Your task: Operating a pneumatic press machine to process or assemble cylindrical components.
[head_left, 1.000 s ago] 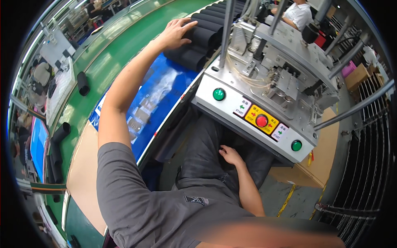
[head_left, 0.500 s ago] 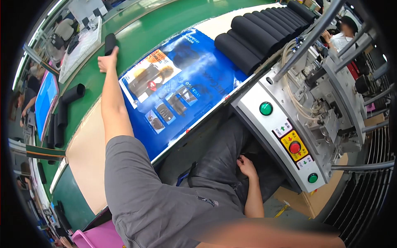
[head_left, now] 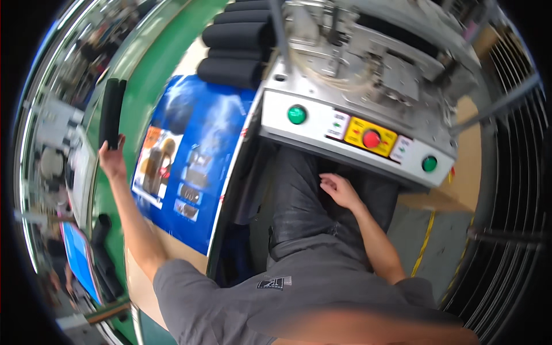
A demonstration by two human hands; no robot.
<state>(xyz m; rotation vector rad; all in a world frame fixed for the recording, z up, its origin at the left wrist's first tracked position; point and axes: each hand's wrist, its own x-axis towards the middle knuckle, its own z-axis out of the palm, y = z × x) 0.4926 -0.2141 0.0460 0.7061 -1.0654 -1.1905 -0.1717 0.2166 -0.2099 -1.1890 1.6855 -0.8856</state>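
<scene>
My left hand (head_left: pixel 113 158) is closed around the lower end of a long black tube (head_left: pixel 110 112), with a groove down its length. It holds the tube upright over the green conveyor belt (head_left: pixel 146 75). My right hand (head_left: pixel 342 191) rests on my thigh below the machine's front panel, its fingers loosely bent and a little apart, holding nothing. More black tubes (head_left: pixel 233 72) lie side by side beyond the blue printed sheet (head_left: pixel 221 123) on the table to my left.
A metal machine (head_left: pixel 368 80) with green buttons (head_left: pixel 297 114) and a red button (head_left: pixel 372 138) stands before me. Other black tubes (head_left: pixel 103 259) lie on the belt at left, near a blue panel (head_left: pixel 80 261). A cardboard sheet (head_left: pixel 443 198) is at right.
My left hand has lifted the black tube off the green belt and holds it upright. My view has turned right toward the machine. My right hand remains at my lap.
</scene>
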